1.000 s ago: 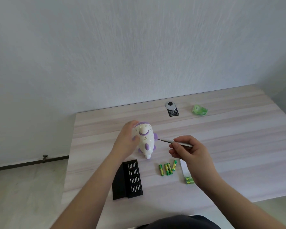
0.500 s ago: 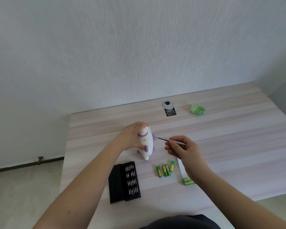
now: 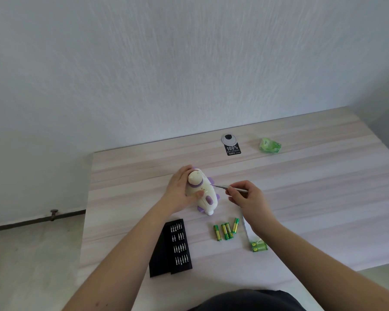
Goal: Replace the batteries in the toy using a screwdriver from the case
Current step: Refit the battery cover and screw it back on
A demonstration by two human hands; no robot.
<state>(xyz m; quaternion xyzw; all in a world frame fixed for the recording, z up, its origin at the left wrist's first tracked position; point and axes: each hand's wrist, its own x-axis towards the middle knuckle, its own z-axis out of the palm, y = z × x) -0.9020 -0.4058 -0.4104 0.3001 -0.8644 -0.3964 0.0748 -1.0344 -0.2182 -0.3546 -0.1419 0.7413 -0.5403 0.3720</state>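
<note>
A white toy with purple trim [image 3: 204,194] lies on its side on the pale wooden table [image 3: 312,198]. My left hand [image 3: 180,192] grips it from the left, thumb pressed on its body. My right hand [image 3: 247,195] pinches a thin silver screwdriver [image 3: 230,187]; its tip touches the toy's right side. The black bit case [image 3: 174,247] lies open nearer to me, rows of bits showing. Several loose green batteries [image 3: 226,231] lie to the right of the case, and a green battery pack [image 3: 258,246] sits beyond them.
At the table's back lie a black card with a grey disc [image 3: 231,145] and a crumpled green wrapper [image 3: 269,145]. A white strip [image 3: 245,227] lies under my right wrist. The table's left edge drops to the floor.
My left hand has turned the toy down onto its side with the thumb now across its body. The screwdriver tip has closed in from the right and now touches the toy.
</note>
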